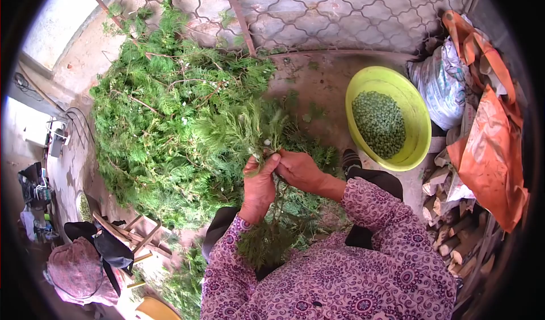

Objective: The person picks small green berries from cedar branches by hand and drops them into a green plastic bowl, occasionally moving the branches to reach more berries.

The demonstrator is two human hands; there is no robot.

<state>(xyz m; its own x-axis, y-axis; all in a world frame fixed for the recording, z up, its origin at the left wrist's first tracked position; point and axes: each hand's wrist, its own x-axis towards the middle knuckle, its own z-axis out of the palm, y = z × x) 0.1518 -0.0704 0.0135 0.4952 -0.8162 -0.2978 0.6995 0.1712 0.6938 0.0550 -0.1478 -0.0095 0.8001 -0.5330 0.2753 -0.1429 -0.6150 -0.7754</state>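
Note:
A leafy evergreen branch [244, 128] is in my hands, its feathery sprays fanning out beyond my fingers and more foliage hanging below over my lap. My left hand [259, 185] is closed around its stem, thumb on top. Close against it, my right hand [301, 170] is closed too, its fingertips pinching at the same part of the branch. A few small pale cones [267, 142] show right by my fingertips. Whether a cone is between the right fingers is hidden. In front and to the left lies a big heap of cut green branches [153, 127].
A yellow-green basin [419, 113] holding many small green cones [377, 121] stands right of the heap. Beyond it are a white sack [440, 87], an orange sack [491, 155] and stacked firewood [454, 238]. A metal lattice [335, 13] borders the back. At lower left is a wooden chair [145, 238].

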